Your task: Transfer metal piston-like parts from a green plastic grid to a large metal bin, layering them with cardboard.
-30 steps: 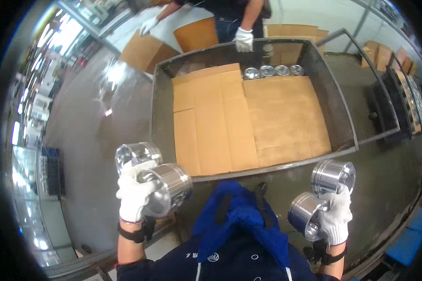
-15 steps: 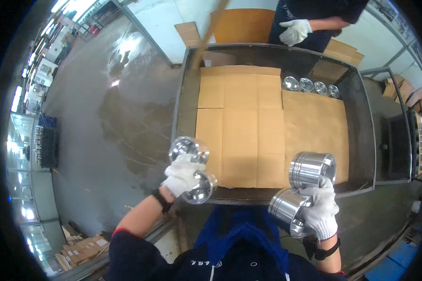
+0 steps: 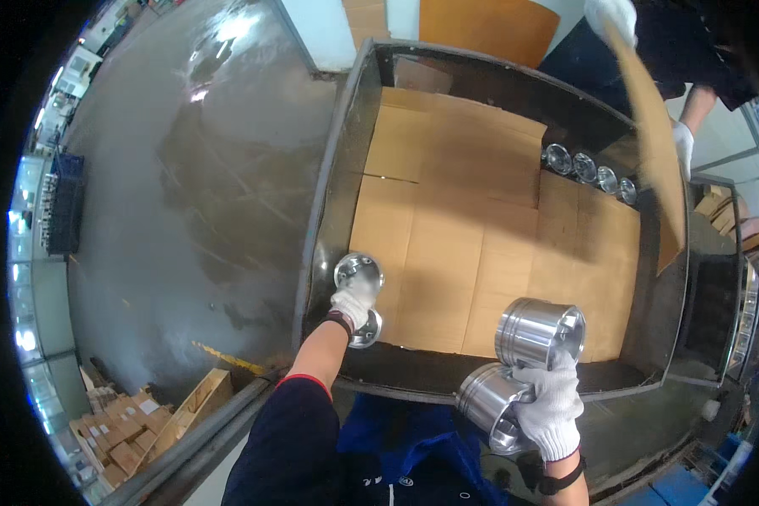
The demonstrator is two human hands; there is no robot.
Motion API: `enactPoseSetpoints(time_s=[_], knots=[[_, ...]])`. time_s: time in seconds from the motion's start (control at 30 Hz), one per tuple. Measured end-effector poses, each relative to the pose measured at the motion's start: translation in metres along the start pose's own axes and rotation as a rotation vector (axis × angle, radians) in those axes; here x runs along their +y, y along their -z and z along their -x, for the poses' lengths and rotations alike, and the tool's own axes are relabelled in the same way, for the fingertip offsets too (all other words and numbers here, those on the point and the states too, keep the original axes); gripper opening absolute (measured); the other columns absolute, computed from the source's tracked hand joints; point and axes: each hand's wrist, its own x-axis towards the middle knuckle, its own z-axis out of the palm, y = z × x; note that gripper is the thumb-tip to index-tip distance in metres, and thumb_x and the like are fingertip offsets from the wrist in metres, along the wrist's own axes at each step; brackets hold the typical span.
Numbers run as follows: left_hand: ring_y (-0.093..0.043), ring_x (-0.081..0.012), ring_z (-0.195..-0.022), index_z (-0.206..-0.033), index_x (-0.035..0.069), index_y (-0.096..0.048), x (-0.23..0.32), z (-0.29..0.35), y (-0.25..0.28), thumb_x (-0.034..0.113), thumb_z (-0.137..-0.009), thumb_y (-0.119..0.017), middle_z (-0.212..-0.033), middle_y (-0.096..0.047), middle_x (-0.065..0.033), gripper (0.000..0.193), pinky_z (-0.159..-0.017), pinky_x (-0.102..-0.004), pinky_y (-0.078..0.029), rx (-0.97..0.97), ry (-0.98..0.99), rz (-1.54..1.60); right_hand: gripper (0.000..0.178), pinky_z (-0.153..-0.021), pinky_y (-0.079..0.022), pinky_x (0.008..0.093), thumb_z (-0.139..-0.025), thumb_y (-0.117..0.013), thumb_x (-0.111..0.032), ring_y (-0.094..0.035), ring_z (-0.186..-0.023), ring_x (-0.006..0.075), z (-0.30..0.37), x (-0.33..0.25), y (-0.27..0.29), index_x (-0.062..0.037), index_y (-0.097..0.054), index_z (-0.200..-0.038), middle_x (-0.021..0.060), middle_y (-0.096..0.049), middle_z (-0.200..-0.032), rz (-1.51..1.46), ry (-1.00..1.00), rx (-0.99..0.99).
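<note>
My gloved left hand [image 3: 352, 305] is closed on two shiny metal pistons, a far one [image 3: 358, 271] and a near one [image 3: 366, 329] partly hidden by the glove. It is at the near left corner of a dark metal bin [image 3: 319, 211], over the edge of its cardboard lining [image 3: 447, 270]. My gloved right hand [image 3: 551, 405] grips two more pistons, side by side and tilted. The upper piston [image 3: 531, 333] is over the bin's near side, and the lower piston [image 3: 486, 396] overlaps the near rim. My right fingertips are partly hidden.
Several pistons [image 3: 584, 166] stand in a row along the bin's far right side. Across the bin, another person's gloved hands [image 3: 611, 21] hold a cardboard sheet [image 3: 649, 148] upright over the far right corner. Cardboard boxes [image 3: 131, 430] lie at lower left, beside a metal rail [image 3: 202, 443].
My left hand has moved forward over the bin's near left corner with its pistons. The view has turned somewhat. The other person's cardboard sheet now appears at the far right.
</note>
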Motion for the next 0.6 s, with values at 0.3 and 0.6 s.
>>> enactPoseSetpoints(time_s=[0.3,0.6], knots=[[-0.053,-0.0387,-0.124,-0.126,0.003,-0.063,0.002,-0.002,-0.046,0.022,-0.095,-0.049,-0.130,-0.060,-0.0192,0.039,-0.109,-0.0482,-0.041,0.255,-0.025,0.135,0.035,-0.091,-0.055,0.0388,-0.062,-0.081,-0.007,-0.063,-0.113,0.0348,-0.049,-0.039,-0.005,-0.0169,-0.082,-0.096,0.0194,-0.061,-0.122,0.031,0.173,-0.031],[-0.059,-0.0378,-0.109,-0.118,0.016,-0.070,-0.015,0.099,0.166,0.029,-0.076,-0.075,-0.115,-0.058,-0.0195,0.043,-0.087,-0.0443,-0.055,0.752,-0.036,0.408,0.027,-0.099,-0.052,0.0422,-0.071,-0.081,-0.018,-0.056,-0.122,0.0350,-0.169,-0.096,-0.088,-0.0207,-0.080,-0.097,0.0148,-0.059,-0.128,0.019,0.336,-0.063]])
